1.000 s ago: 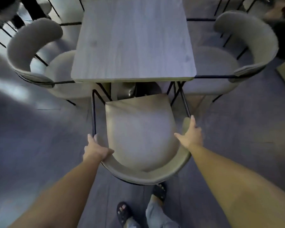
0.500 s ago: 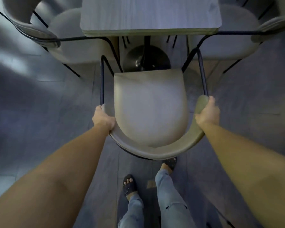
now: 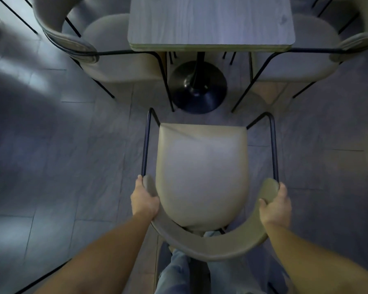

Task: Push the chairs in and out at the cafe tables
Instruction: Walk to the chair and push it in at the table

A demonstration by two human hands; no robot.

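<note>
Head view: left grip (image 3: 143, 201) is wrapped round the left end of the curved backrest (image 3: 210, 245), thumb on the inner face, fingers outside. Right grip (image 3: 275, 205) is clenched on the right end the same way. The chair (image 3: 202, 172) sits between the two grips, its seat extending forward from them and its black frame rails running ahead of each grip. The seat front is apart from the surface (image 3: 210, 20), which lies well ahead of both grips. The black pedestal base (image 3: 197, 87) is in the gap between seat front and surface edge. Two more chairs are ahead: one forward-left of the left grip (image 3: 115, 60), one forward-right of the right grip (image 3: 312, 56), both seats partly under the surface. Jeans-clad legs (image 3: 174, 272) are behind the backrest, below the grips. Grey tiled floor (image 3: 72, 155).
</note>
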